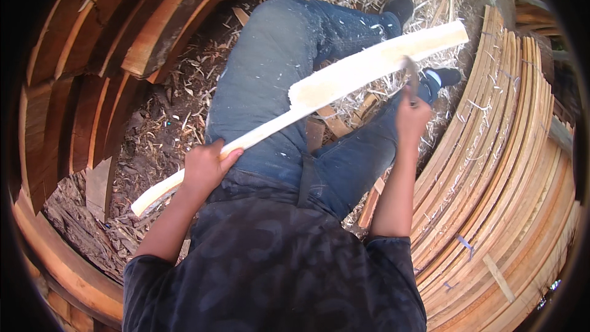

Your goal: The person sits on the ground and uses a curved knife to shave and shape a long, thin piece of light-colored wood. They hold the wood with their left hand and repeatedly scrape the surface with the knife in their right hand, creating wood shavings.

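A pale, roughly shaped wooden bat (375,74) lies slantwise across my legs, its broad blade up to the right and its narrow handle down to the left. My left hand (205,165) is closed round the handle, short of its end. In my right hand (412,114) I grip a small curved tool (411,72), somewhat blurred; its upper end is at the lower edge of the bat's blade. Whether it touches the wood I cannot tell.
Stacked dark timber planks (61,123) rise on the left. A long bundle of thin sawn strips (491,141) curves along the right. Shavings (369,9) and offcuts (332,122) lie on the ground between and beyond my legs (264,74).
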`<state>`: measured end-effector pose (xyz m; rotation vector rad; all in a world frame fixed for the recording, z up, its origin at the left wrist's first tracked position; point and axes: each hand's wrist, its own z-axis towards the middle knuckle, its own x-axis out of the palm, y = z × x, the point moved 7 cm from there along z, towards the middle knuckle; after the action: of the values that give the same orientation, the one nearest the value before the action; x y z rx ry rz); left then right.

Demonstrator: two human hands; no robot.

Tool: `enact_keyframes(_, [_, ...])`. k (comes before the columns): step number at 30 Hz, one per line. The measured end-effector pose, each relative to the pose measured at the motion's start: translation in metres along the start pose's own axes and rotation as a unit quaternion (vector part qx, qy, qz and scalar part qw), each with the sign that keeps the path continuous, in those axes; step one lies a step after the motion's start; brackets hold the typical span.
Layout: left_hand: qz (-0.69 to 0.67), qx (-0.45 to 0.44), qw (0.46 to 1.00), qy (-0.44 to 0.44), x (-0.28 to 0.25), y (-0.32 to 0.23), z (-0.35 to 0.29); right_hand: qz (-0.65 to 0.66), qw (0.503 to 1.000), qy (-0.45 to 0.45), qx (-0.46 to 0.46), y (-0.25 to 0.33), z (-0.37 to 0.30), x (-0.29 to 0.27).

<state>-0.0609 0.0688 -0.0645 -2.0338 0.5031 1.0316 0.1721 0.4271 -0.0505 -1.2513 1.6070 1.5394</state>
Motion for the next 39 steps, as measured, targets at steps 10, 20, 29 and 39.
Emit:
enact_keyframes(10, [-0.064,-0.044,0.995,0.063,-0.001,-0.001,0.009,-0.13,0.987,0.012,-0.092,0.02,-0.02,0.035])
enact_keyframes(20, [-0.037,-0.041,0.998,0.039,0.001,-0.009,0.005,0.065,0.985,-0.085,0.134,-0.09,0.004,0.045])
enact_keyframes(29, [-0.032,-0.027,0.998,0.036,0.004,-0.007,0.005,-0.049,0.995,0.042,-0.082,0.009,-0.05,0.025])
enact_keyframes(39, [-0.012,-0.03,0.999,0.015,-0.002,-0.013,0.007,-0.075,0.996,-0.05,-0.021,-0.009,0.027,0.028])
